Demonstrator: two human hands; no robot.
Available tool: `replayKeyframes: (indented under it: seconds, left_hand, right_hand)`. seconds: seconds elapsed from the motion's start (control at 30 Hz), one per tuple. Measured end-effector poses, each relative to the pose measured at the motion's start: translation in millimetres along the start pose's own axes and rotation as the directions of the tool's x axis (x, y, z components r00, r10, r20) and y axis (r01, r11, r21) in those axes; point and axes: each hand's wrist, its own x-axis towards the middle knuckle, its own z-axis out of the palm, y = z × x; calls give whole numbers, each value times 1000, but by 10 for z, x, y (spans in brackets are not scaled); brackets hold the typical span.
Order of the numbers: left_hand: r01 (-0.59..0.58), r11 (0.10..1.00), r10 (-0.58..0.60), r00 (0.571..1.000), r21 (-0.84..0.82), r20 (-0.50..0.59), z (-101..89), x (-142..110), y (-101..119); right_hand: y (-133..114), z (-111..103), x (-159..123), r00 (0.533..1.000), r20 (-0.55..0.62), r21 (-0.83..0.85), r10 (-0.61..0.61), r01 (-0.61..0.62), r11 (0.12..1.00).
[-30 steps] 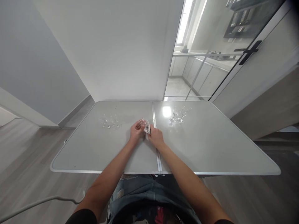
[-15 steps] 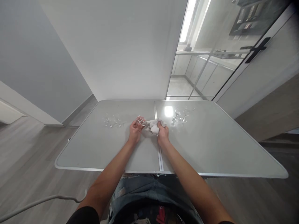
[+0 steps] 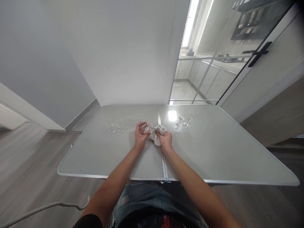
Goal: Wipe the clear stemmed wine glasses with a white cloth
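Note:
My left hand (image 3: 140, 136) is closed round the bowl of a clear wine glass (image 3: 147, 128), which lies on its side above the middle of the table. In my right hand (image 3: 165, 139) is a bunched whitish cloth (image 3: 157, 136), pinched between thumb and fingers. The cloth meets the right end of the glass, covering where its stem or foot would be. Both hands are close together near the table's centre seam.
Two clear stemmed glasses, one of them a wine glass (image 3: 179, 120), stand on the grey folding table (image 3: 213, 152) to the right. Several more clear glasses (image 3: 114, 126) are at the left. A white wall (image 3: 128, 63) rises behind, with a glass door (image 3: 201, 76) at the right.
The glass has turned in my left hand, whose fingers now wrap it more closely. My right hand has shifted slightly with the cloth, which is bunched differently. The camera view has tilted a little.

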Motion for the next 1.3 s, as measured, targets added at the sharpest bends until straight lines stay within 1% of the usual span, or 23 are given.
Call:
replayKeyframes:
  seconds: [0.07,0.17,0.23,0.33,0.43,0.5,0.53,0.57,0.63,0.67,0.7,0.73,0.77,0.83,0.9,0.97,1.0,1.07,1.13,1.17,1.2,1.23,1.3]
  left_hand:
    - [0,1000,0,1000,3,5,3,8,8]
    - [3,1000,-3,1000,8,8,-7,8,15]
    - [6,1000,-6,1000,2,6,-10,-7,8]
    - [75,997,-76,995,33,57,10,-37,-28]
    - [142,975,-161,982,174,103,39,-33,-58]
    - [118,966,-134,989,230,57,36,-6,-53]
    - [95,967,-102,995,235,17,24,8,-43]
    - [75,969,-71,997,233,-23,7,19,-32]
    - [62,969,-46,996,238,-72,-35,20,-15]
    - [75,965,-63,996,252,-58,-54,9,-14]
    - [104,956,-105,994,274,-12,-66,-7,-18]
    - [144,942,-170,984,304,61,-72,-27,-27]
    - [188,923,-245,959,335,139,-70,-46,-36]
    - [271,890,-377,889,366,260,-53,-76,-47]
    - [359,873,-464,820,330,336,-33,-88,-34]
    - [450,855,-518,756,257,399,-27,-91,1]
    - [487,842,-538,724,232,432,-29,-95,22]
    - [518,824,-559,679,229,475,-40,-109,61]
    - [473,827,-562,669,303,487,-48,-131,94]
    - [421,832,-554,677,363,485,-50,-142,110]
    - [350,833,-539,690,428,483,-50,-152,126]
    - [268,829,-517,703,492,488,-49,-161,143]
    - [112,805,-472,716,582,514,-46,-173,175]
  right_hand:
    - [-6,9,-8,999,-48,3,21,-21,1000]
    - [-4,54,-11,998,5,20,55,-55,998]
    - [8,73,-9,998,-3,-21,71,-71,997]
    - [10,82,-25,994,-9,-44,112,-112,993]
    - [-26,84,-51,990,98,17,101,-103,994]
    - [-72,68,-37,986,134,91,97,-110,990]
    - [-102,52,-15,989,93,140,117,-129,982]
    - [-136,32,14,989,18,199,147,-148,969]
    - [-213,-11,81,969,-147,314,197,-143,939]
    - [-254,-26,108,958,-203,352,201,-120,928]
    - [-295,-34,126,959,-211,380,189,-97,920]
    - [-333,-34,132,971,-169,404,168,-87,911]
    - [-369,-27,125,985,-89,425,147,-96,900]
    - [-431,-8,84,989,105,448,106,-142,883]
    - [-492,-13,26,974,223,406,27,-118,906]
    - [-570,-61,-18,963,243,282,-114,42,958]
    - [-618,-99,-29,943,266,199,-199,149,969]
    - [-726,-185,-24,866,374,29,-331,346,938]
    - [-827,-258,8,782,513,-92,-354,460,883]
    - [-865,-285,29,756,566,-129,-329,476,870]
    - [-889,-304,51,750,595,-151,-288,456,877]
    - [-900,-319,73,768,594,-156,-238,400,903]
    - [-884,-340,110,847,522,-118,-103,191,974]
